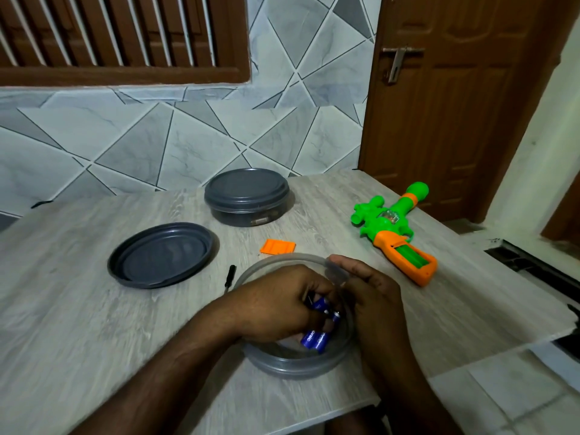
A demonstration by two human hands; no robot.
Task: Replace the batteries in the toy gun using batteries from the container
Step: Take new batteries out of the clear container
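The clear round container sits on the worktop at the 6 o'clock edge, just in front of the person, with its top open. The left hand reaches down into it, fingers curled round a few blue batteries. More loose batteries lie on the container's floor just below that hand. The right hand grips the container's rim on its 3 o'clock side, thumb hooked over the edge. The green and orange toy gun lies flat at 2 o'clock from the container, well apart from both hands, its orange grip open toward the person. A small orange cover lies at 12 o'clock, just beyond the rim. A black screwdriver lies at 10 o'clock, close to the container, and the grey lid rests upside down further out. 1 closed grey container stands near the tiled wall at 12 o'clock.
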